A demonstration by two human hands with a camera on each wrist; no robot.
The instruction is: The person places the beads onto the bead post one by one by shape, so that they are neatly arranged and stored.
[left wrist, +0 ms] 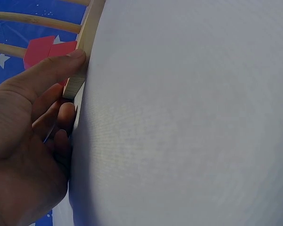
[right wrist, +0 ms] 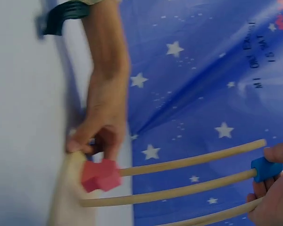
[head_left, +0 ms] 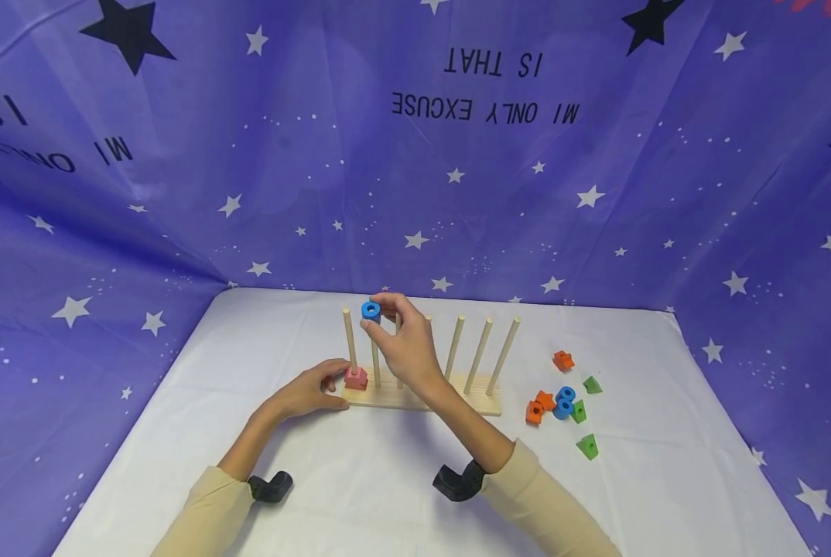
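A wooden peg stand (head_left: 381,397) with a row of upright pegs rests on the table. My left hand (head_left: 312,391) holds the stand's left end, its thumb (left wrist: 68,63) on the front edge and its fingers bent behind. Pink blocks (head_left: 356,378) sit at the bottom of the leftmost peg, close to that hand. Up at the top of the second peg, my right hand (head_left: 410,344) pinches a blue bead (head_left: 371,312) between thumb and fingers. In the right wrist view the peg runs straight to the blue bead (right wrist: 266,169); how far it enters is hidden.
To the right of the stand lie loose beads: orange star-like ones (head_left: 535,412), blue round ones (head_left: 563,408) and green triangular ones (head_left: 587,446). A white cloth covers the table (head_left: 388,495). A purple star-printed curtain (head_left: 360,178) hangs behind and at both sides.
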